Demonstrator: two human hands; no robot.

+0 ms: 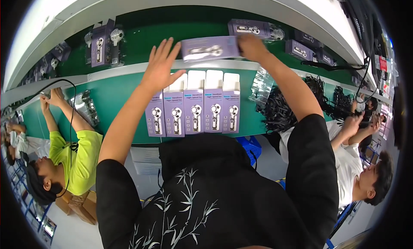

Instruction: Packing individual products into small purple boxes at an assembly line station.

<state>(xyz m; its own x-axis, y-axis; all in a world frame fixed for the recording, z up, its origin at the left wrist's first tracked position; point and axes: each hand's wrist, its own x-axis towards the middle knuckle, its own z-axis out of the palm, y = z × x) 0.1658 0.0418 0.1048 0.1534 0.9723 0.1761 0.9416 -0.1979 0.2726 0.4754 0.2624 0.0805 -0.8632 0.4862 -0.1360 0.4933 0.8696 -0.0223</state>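
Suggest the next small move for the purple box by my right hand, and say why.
I'd probably steady the purple box by bringing your left hand in against its left end. Your right hand is at the opposite end, while the left is open with fingers spread close by; whether it touches the box is hard to tell.

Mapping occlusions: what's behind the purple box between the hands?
Green surface shows beyond the purple box; a metal rail shows below it. Whatever its body covers is hidden.
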